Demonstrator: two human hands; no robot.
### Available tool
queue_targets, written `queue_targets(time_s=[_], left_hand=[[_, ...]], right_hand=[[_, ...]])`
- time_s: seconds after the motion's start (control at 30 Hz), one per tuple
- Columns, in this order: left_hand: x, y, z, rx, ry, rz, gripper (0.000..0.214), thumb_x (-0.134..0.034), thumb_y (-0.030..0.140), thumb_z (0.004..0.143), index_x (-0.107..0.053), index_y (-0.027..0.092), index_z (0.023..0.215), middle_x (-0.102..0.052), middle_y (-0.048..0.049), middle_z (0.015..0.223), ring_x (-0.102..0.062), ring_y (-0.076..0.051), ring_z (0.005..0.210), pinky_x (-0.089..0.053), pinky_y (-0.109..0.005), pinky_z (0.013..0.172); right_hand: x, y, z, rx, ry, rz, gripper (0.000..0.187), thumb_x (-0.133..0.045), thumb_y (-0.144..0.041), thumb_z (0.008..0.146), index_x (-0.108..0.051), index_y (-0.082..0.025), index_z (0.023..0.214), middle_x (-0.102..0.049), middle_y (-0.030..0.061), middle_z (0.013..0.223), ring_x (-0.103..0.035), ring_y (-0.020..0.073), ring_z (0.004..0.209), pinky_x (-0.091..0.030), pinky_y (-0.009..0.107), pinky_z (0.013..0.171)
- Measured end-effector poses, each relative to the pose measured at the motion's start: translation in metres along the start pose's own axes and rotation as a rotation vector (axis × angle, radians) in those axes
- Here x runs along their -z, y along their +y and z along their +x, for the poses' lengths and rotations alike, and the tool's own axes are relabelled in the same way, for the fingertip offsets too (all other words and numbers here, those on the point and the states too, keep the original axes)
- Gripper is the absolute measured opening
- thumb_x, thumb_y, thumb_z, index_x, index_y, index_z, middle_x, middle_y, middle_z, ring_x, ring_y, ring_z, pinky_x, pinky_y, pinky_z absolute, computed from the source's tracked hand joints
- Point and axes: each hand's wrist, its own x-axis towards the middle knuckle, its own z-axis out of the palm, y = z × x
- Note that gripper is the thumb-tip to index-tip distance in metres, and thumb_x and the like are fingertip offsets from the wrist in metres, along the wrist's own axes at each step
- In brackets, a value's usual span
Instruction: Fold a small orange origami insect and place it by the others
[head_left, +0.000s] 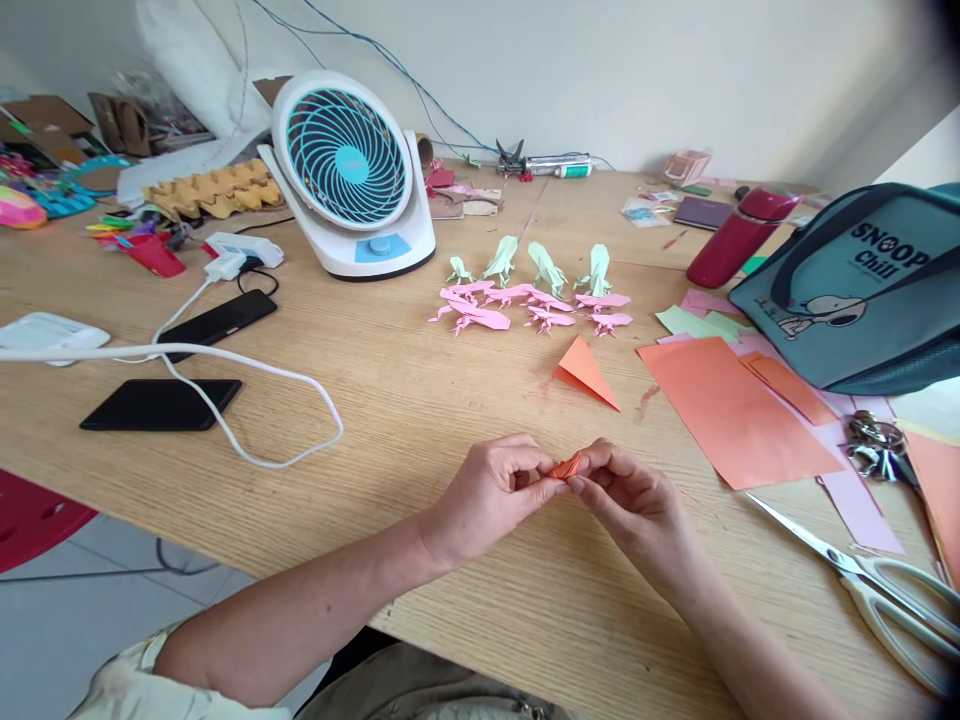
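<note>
A small folded piece of orange paper (566, 467) is pinched between my two hands, just above the wooden table (360, 530). My left hand (499, 490) grips its left end with thumb and fingers. On the other end, the thumb and fingertips of my right hand (626, 495) are closed. Part of the folded paper is hidden by the fingers. Beyond the hands lies a larger orange paper folded into a triangle (589, 375). Farther back stand several pink origami figures (480, 315) and, behind them, several pale green ones (546, 268).
Orange sheets (739, 410) and scissors (847, 565) lie at the right, before a teal bag (862, 290) and a red flask (742, 240). A white fan (349, 165) stands at the back. Dark phones (161, 404) and a looping white cable (330, 405) occupy the left.
</note>
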Motion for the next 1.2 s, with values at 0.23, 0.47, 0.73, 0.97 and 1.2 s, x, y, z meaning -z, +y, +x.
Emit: queue_targets(time_s=[0.23, 0.47, 0.73, 0.97, 1.2], left_hand=[[0.001, -0.002, -0.003, -0.14, -0.029, 0.205, 0.029, -0.06, 0.018, 0.088, -0.051, 0.014, 0.061, -0.047, 0.0025, 0.068, -0.041, -0.006, 0.058, -0.03, -0.021, 0.054], [0.003, -0.002, -0.003, -0.145, -0.042, 0.177, 0.021, -0.064, 0.024, 0.089, -0.059, 0.014, 0.071, -0.051, 0.0019, 0.075, -0.042, -0.006, 0.06, -0.032, -0.02, 0.055], [0.0, -0.002, 0.001, -0.038, 0.001, 0.004, 0.026, -0.07, 0.027, 0.085, -0.059, 0.013, 0.066, -0.05, 0.0019, 0.07, -0.043, -0.006, 0.059, -0.033, -0.02, 0.054], [0.005, -0.004, 0.004, 0.089, -0.141, -0.139, 0.034, -0.073, 0.031, 0.079, -0.051, 0.013, 0.059, -0.048, 0.0024, 0.065, -0.041, -0.007, 0.057, -0.031, -0.021, 0.052], [0.012, -0.003, 0.004, 0.122, -0.267, -0.063, 0.04, -0.074, 0.03, 0.076, -0.044, 0.015, 0.054, -0.045, 0.0042, 0.06, -0.04, -0.007, 0.057, -0.029, -0.022, 0.051]], right_hand=[[0.002, 0.005, 0.0, 0.072, -0.033, -0.076, 0.008, -0.068, -0.032, 0.089, -0.068, -0.024, 0.091, -0.062, 0.0029, 0.088, -0.06, 0.0174, 0.084, -0.051, 0.033, 0.08], [-0.001, 0.003, -0.001, 0.101, -0.011, -0.082, 0.009, -0.07, -0.032, 0.087, -0.067, -0.024, 0.083, -0.057, 0.0005, 0.079, -0.054, 0.0155, 0.075, -0.048, 0.03, 0.072], [-0.006, 0.002, 0.001, 0.061, 0.042, 0.034, 0.009, -0.071, -0.029, 0.086, -0.068, -0.024, 0.079, -0.057, -0.0012, 0.074, -0.054, 0.0127, 0.07, -0.046, 0.026, 0.068], [-0.004, 0.0, -0.002, 0.043, -0.033, 0.019, 0.013, -0.066, -0.03, 0.09, -0.066, -0.021, 0.08, -0.058, -0.0003, 0.075, -0.054, 0.0128, 0.07, -0.046, 0.026, 0.066], [-0.011, 0.008, -0.008, 0.056, -0.056, -0.087, 0.019, -0.061, -0.032, 0.094, -0.06, -0.021, 0.078, -0.053, -0.0009, 0.073, -0.051, 0.0124, 0.068, -0.042, 0.024, 0.063]])
